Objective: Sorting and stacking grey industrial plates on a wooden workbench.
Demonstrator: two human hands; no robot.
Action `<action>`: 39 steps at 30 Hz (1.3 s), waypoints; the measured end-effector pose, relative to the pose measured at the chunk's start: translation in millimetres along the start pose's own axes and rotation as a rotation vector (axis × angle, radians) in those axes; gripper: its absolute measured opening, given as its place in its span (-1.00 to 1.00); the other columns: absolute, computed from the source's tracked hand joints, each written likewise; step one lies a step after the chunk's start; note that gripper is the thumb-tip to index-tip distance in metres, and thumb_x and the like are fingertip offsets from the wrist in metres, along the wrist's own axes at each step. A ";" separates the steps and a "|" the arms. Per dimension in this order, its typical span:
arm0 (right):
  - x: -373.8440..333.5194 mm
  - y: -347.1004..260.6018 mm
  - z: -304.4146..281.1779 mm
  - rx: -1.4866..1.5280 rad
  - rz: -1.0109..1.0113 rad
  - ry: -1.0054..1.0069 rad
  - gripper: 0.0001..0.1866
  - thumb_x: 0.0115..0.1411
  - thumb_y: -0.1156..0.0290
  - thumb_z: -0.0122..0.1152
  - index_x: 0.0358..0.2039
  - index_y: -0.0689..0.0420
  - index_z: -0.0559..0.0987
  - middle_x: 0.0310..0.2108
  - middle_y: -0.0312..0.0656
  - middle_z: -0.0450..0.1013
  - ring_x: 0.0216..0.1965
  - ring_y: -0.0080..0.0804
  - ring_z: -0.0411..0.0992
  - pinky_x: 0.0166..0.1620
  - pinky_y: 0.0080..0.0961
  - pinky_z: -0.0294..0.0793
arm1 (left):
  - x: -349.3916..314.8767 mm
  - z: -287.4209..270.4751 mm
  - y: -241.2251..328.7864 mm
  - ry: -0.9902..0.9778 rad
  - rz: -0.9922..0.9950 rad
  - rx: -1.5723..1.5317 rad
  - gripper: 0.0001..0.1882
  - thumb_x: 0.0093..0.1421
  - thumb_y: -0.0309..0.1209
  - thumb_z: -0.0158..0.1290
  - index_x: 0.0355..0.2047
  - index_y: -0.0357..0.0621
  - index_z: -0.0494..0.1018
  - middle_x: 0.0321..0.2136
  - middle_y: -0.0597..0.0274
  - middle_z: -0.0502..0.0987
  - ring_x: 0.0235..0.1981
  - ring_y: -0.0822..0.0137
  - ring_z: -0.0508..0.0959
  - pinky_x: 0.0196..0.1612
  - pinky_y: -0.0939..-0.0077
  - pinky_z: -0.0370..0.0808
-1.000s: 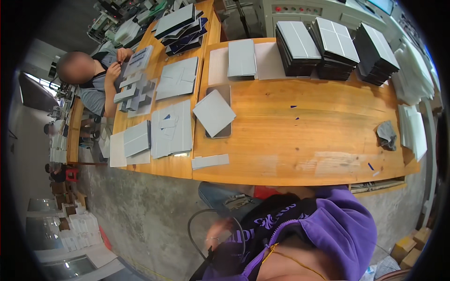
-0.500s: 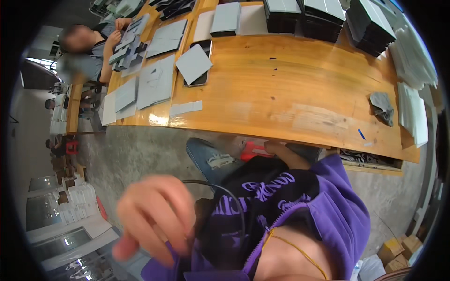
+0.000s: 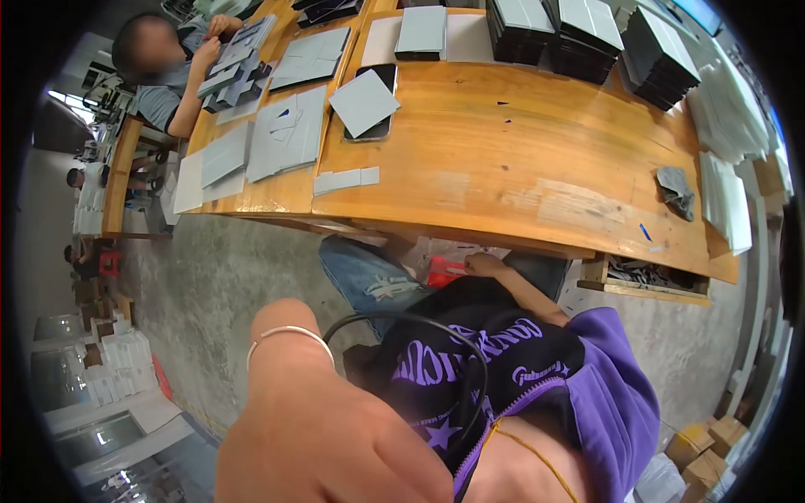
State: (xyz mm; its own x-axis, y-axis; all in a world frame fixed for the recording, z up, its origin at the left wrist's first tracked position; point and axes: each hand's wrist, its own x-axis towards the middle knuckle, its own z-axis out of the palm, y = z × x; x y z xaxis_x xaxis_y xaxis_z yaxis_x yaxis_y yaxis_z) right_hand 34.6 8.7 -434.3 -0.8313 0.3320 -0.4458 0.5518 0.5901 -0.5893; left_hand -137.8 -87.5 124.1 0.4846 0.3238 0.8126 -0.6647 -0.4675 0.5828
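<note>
My left hand [image 3: 327,436] is raised very close to the camera at the lower middle, with a thin bracelet [image 3: 289,334] on its wrist; its fingers run out of view, and whether it holds anything is hidden. My right hand [image 3: 484,265] lies low by my lap under the edge of the wooden table [image 3: 520,159], next to a small red packet [image 3: 444,270]; I cannot tell if it grips it. A black cable [image 3: 419,323] loops over my black and purple hoodie [image 3: 587,394].
Grey flat sheets [image 3: 289,134] and a grey card on a dark phone [image 3: 366,102] lie at the table's left. Dark box stacks [image 3: 587,33] stand at the back, with a grey cloth [image 3: 675,189] at the right. A seated co-worker [image 3: 159,59] handles sheets at far left.
My left hand has come up nearer the camera and fills more of the view. The table has slid toward the top of the picture.
</note>
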 end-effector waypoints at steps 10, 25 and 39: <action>-152.6 -135.3 -137.6 0.123 -0.113 0.155 -0.66 0.20 0.26 0.07 -0.10 0.19 0.48 -0.20 0.05 0.45 -0.08 -0.02 0.41 -0.02 -0.21 0.39 | -43.7 -92.8 -10.5 -0.053 -0.209 0.129 -0.55 0.30 -0.09 -0.12 -0.51 -0.20 0.48 -0.36 0.08 0.50 -0.40 0.25 0.51 -0.42 0.46 0.45; -419.6 93.2 -360.0 -0.717 1.176 1.262 -0.45 0.18 0.10 0.11 0.11 0.08 0.32 0.02 0.00 0.33 0.10 -0.09 0.28 0.14 -0.05 0.23 | -95.8 -113.9 -75.8 0.196 -1.176 0.922 -0.91 0.14 -0.54 0.08 -0.40 -0.36 0.45 -0.43 0.21 0.46 -0.40 0.43 0.46 -0.32 0.62 0.39; -450.6 95.6 -352.4 -0.632 0.159 1.591 -0.82 0.19 0.36 0.02 -0.25 0.13 0.51 -0.45 -0.11 0.51 -0.54 -0.24 0.51 -0.49 -0.40 0.49 | -38.4 -89.8 -188.7 -0.167 -0.963 0.814 -0.90 0.09 -0.48 0.11 -0.39 -0.24 0.48 -0.43 0.10 0.51 -0.39 0.19 0.53 -0.28 0.45 0.44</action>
State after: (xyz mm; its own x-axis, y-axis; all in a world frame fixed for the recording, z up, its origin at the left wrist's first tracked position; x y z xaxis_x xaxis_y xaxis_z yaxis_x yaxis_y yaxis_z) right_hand 438.2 174.8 -52.2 -0.2355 0.5284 0.8157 0.8437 0.5277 -0.0983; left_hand -82.0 62.1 -16.0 0.6798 0.7331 0.0203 0.5057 -0.4887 0.7109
